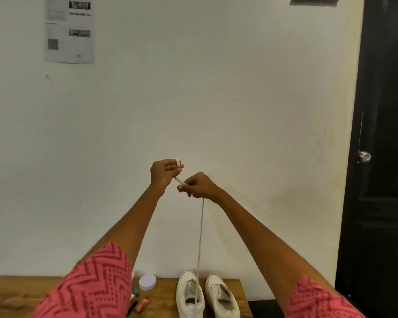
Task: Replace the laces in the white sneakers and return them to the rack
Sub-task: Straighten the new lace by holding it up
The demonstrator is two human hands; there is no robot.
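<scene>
Both arms are raised before a white wall. The left hand (162,172) has a white lace (200,237) wound round a finger; the right hand (198,185) pinches the same lace just beside it. The lace hangs down to two white sneakers (207,294) standing side by side on a wooden table (32,288).

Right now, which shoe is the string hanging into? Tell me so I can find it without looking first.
Find the wooden table at the bottom, under the white wall. Two white sneakers stand there side by side, toes toward the wall. It is the left sneaker, nearer the round pale lid: the white lace drops into it from the right hand, while the right sneaker has no lace hanging into it.
</scene>
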